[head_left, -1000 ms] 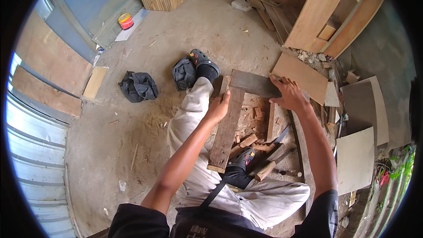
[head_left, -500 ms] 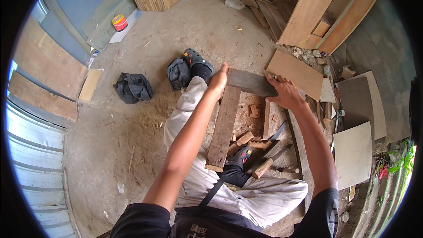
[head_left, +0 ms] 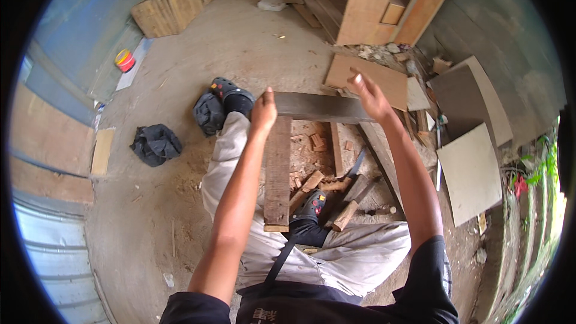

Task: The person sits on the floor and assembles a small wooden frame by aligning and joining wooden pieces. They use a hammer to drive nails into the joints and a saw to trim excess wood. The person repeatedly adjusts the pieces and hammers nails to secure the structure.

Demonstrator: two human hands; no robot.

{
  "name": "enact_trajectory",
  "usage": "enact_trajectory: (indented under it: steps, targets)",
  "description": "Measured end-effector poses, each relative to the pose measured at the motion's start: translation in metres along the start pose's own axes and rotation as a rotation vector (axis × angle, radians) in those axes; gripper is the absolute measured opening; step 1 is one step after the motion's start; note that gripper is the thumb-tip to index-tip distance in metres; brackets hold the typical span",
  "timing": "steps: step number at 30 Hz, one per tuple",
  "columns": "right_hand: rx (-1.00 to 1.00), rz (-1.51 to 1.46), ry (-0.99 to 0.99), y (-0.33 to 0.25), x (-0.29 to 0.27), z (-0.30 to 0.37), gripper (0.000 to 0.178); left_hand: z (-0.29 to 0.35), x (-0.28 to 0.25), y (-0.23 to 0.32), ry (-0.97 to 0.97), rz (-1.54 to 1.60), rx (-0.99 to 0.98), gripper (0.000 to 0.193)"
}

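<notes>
A dark wooden board [head_left: 318, 107] lies crosswise over the far ends of a brown plank [head_left: 277, 174] on the left and a dark plank [head_left: 384, 159] on the right. My left hand [head_left: 264, 111] is closed at the crosswise board's left end, its thumb up and some fingers hidden. At the other end, my right hand [head_left: 369, 97] rests its heel near the corner, with fingers stretched out and raised off the wood. The brown plank's near end reaches my lap.
Wood offcuts [head_left: 345, 213], chips and a narrow metal blade [head_left: 359, 161] lie between the planks, beside my shoe [head_left: 311, 205]. Black crumpled cloth [head_left: 156, 144] lies left. Plywood sheets [head_left: 471, 174] lean right; a wooden cabinet [head_left: 372, 6] and a red-yellow tub [head_left: 125, 60] stand farther off.
My right hand has lifted its fingers from the board's top and slid to its right end. My left hand stays at the left end. The whole view has turned slightly.
</notes>
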State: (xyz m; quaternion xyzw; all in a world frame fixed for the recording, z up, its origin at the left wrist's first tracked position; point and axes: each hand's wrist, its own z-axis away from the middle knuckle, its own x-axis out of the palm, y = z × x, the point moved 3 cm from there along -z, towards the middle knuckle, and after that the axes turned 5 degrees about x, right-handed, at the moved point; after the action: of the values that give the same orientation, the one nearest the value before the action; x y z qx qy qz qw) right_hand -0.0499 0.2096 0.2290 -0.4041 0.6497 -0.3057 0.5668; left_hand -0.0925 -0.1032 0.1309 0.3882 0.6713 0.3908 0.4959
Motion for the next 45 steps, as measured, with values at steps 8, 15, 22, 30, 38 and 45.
enact_trajectory:
  steps: [8, 15, 22, 30, 38, 45]
  targets:
    - [0.028, 0.337, 0.073, 0.008, -0.043, 0.003, 0.083, 0.0, -0.002, -0.007, 0.063, 0.076, -0.028, 0.067]
    - [-0.068, 0.883, -0.378, 0.001, 0.063, 0.008, 0.1, 0.007, -0.014, 0.014, 0.061, -0.072, 0.077, 0.063]
    - [0.14, 0.518, -0.085, 0.021, 0.057, 0.031, 0.09, 0.056, -0.03, -0.018, -0.177, 0.107, -0.054, 0.103]
    - [0.565, -0.763, 0.065, 0.004, 0.057, 0.063, 0.086, 0.053, -0.022, -0.019, -0.215, 0.008, -0.054, 0.098]
    - [0.68, -1.05, 0.276, 0.014, 0.102, 0.13, 0.063, 0.106, -0.039, -0.014, -0.255, 0.436, -0.272, 0.079]
    - [0.709, -1.291, 0.245, 0.001, 0.137, 0.215, 0.044, 0.157, -0.064, 0.001, -0.239, 0.543, -0.294, 0.073]
